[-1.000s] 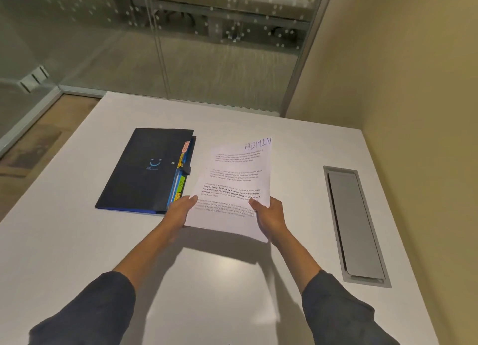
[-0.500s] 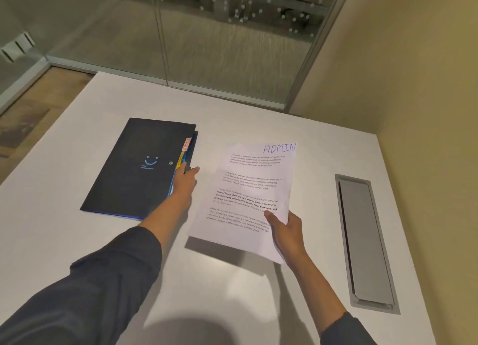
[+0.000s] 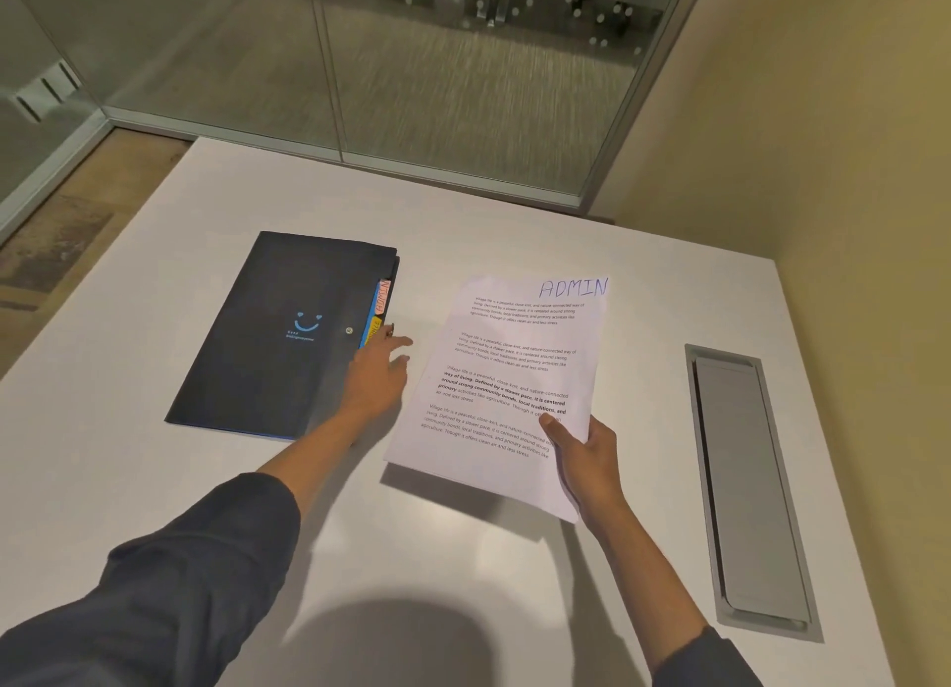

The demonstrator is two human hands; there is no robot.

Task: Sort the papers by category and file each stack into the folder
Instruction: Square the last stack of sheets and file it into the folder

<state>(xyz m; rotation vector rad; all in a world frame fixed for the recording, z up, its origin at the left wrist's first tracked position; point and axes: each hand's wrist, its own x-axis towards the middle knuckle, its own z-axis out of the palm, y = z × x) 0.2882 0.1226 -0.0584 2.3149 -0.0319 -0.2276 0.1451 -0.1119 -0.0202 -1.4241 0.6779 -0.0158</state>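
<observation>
ADMIN paper stack (image 3: pixel 507 377) held above worktop (image 3: pixel 154 480), right hand (image 3: pixel 584 452) pinching its lower corner. Expanding folder (image 3: pixel 283 326) lies closed beside it; left hand (image 3: pixel 373 377), fingers loosely extended, reaches its tabbed edge. Filing not yet begun; opening folder comes next, likely.

Two bare hands, two dark sleeves.
Left hand (image 3: pixel 373 383) and right hand (image 3: pixel 586 455) both bare, no rings, no watch, no gloves. Forearms uncovered too. Left sleeve (image 3: pixel 154 599) dark slate-grey cloth, softly creased, pushed up short of the wrist. Right sleeve (image 3: pixel 705 661) same dark grey, only its cuff end showing, farther from its hand.
</observation>
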